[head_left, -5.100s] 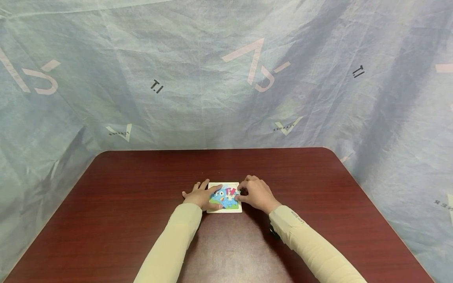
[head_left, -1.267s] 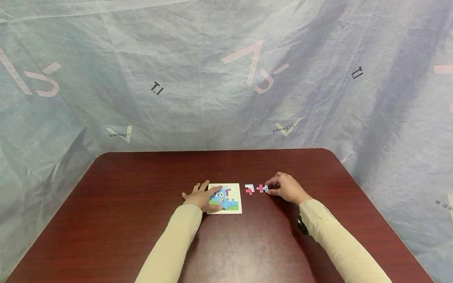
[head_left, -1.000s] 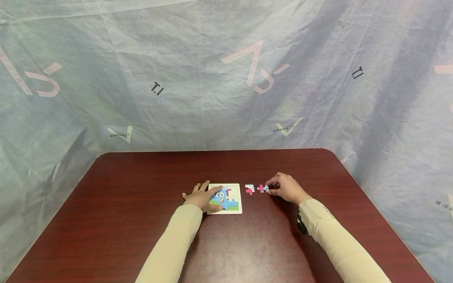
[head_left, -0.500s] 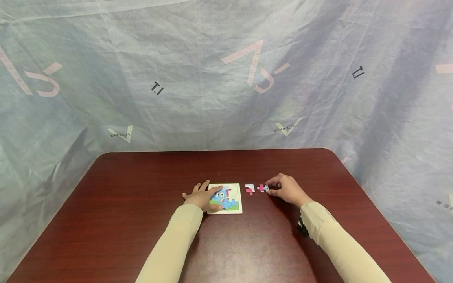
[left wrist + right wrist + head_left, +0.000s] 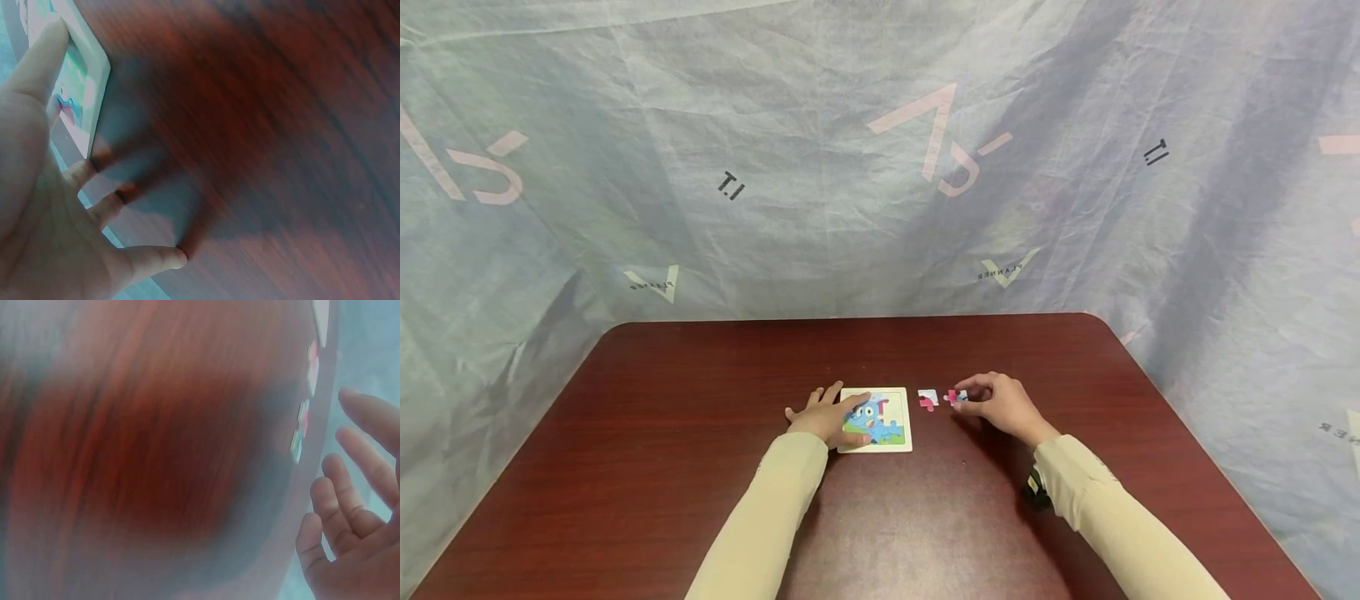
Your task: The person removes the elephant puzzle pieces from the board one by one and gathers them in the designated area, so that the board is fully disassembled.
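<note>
A small jigsaw puzzle (image 5: 877,450) with a pale frame and a blue cartoon animal lies flat on the table. My left hand (image 5: 821,417) rests on its left side, fingers spread; in the left wrist view the thumb and index of the hand (image 5: 53,206) reach over the frame (image 5: 97,94). To the right of the puzzle lie a pink-and-white puzzle piece (image 5: 928,400) and a pink-and-blue piece (image 5: 952,396). My right hand (image 5: 1000,404) hovers over the pink-and-blue piece, partly hiding it. The right wrist view has the hand (image 5: 350,519) apart from both pieces, fingers loosely bent.
The dark red wooden table (image 5: 700,467) has rounded far corners. Behind it hangs a grey-blue printed cloth (image 5: 820,167). A black band (image 5: 1035,487) shows under the right sleeve. The puzzle's upper right part shows bare pale backing (image 5: 895,406).
Two pieces from the puzzle's right side now lie on the table to its right. My right hand went right with them, then released and shifted slightly left. The left hand stays.
</note>
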Motion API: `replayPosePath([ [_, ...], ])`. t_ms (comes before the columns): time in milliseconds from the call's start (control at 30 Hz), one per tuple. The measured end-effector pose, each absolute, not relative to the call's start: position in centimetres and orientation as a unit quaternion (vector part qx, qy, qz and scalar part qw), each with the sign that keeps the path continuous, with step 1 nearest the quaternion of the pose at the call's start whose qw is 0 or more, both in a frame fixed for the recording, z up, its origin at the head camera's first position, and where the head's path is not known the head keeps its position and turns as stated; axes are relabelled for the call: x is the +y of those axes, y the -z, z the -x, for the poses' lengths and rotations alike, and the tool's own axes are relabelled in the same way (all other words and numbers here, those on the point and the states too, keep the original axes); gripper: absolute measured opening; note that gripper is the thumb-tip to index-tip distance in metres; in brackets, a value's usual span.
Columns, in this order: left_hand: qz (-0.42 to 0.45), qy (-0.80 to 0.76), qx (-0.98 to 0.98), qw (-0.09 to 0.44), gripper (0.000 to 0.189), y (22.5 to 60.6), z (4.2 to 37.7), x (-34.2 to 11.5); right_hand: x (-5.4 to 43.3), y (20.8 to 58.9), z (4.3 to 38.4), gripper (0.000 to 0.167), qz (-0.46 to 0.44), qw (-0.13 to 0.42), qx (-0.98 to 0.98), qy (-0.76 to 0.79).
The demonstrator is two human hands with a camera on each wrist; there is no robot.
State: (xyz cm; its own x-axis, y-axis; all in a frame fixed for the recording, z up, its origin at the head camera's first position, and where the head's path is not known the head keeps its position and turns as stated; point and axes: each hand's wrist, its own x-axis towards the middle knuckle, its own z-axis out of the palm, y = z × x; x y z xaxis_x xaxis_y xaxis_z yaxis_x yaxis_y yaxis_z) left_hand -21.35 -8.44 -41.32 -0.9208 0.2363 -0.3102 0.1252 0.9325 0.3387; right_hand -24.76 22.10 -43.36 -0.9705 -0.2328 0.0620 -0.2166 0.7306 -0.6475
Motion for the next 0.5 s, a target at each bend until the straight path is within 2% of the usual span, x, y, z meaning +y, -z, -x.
replayPosePath([
  [500, -0.091, -0.153, 0.968, 0.178, 0.075, 41.5, 21.6, -8.4, 19.6, 43.8, 22.9, 0.031, 0.1, 0.012, 0.903, 0.419],
])
